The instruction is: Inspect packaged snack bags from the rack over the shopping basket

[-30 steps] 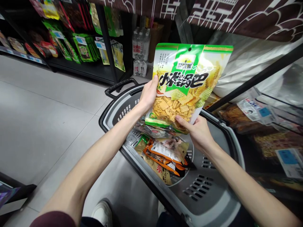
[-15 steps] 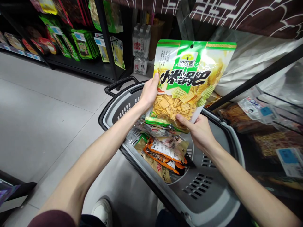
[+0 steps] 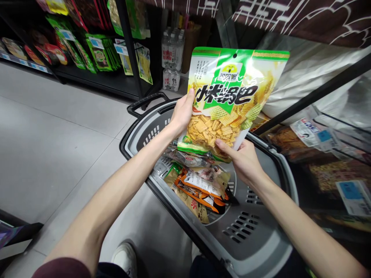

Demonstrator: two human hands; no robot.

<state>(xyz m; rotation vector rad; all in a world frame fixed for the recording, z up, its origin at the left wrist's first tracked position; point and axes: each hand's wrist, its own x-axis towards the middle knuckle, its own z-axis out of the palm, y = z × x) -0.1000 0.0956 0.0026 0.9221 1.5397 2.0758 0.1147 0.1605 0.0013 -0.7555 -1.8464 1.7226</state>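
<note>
A large green and yellow snack bag (image 3: 228,96) with a window of square crackers is held upright over a grey shopping basket (image 3: 255,239). My left hand (image 3: 182,114) grips the bag's left edge, thumb on the front. My right hand (image 3: 243,160) holds its lower right corner from below. Several snack packets (image 3: 199,185), orange and brown, lie in the basket under the bag.
Black shelves with hanging green and red packets (image 3: 98,54) stand at the back left, with water bottles (image 3: 172,61) behind them. A shelf of packaged goods with price tags (image 3: 324,143) runs along the right. Grey tiled floor (image 3: 52,146) lies to the left. My shoe (image 3: 124,258) shows below.
The bag has risen slightly in both hands and the view has shifted a little; the grip of both hands is unchanged.
</note>
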